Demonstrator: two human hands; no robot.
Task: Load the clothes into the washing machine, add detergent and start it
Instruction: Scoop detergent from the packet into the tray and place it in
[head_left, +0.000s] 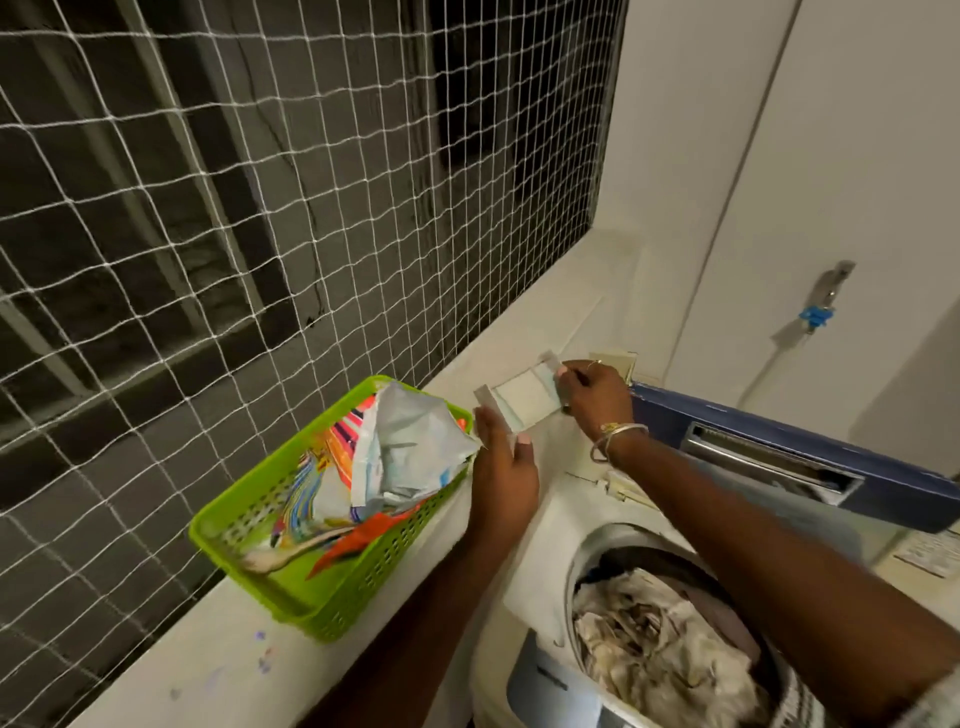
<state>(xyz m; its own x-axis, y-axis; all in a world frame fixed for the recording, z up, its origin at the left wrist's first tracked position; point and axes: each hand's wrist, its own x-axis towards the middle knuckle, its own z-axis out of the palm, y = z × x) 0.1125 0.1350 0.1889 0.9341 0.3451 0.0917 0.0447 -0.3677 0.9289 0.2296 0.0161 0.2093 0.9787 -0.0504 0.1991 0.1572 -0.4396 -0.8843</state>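
A small white detergent sachet (522, 397) is stretched between my two hands above the sill, behind the washing machine (540, 540). My left hand (501, 467) pinches its near left edge. My right hand (592, 400), bangles on the wrist, pinches its far right edge. The machine's drum sits open at lower right, with pale crumpled clothes (649, 639) filling it. Its blue lid (779, 457) stands raised behind the drum.
A green plastic basket (332, 613) sits on the white sill at left and holds an opened, colourful detergent bag (405, 452). White netting (260, 208) covers the dark window behind. A tap with a blue fitting (823, 304) sticks out of the right wall.
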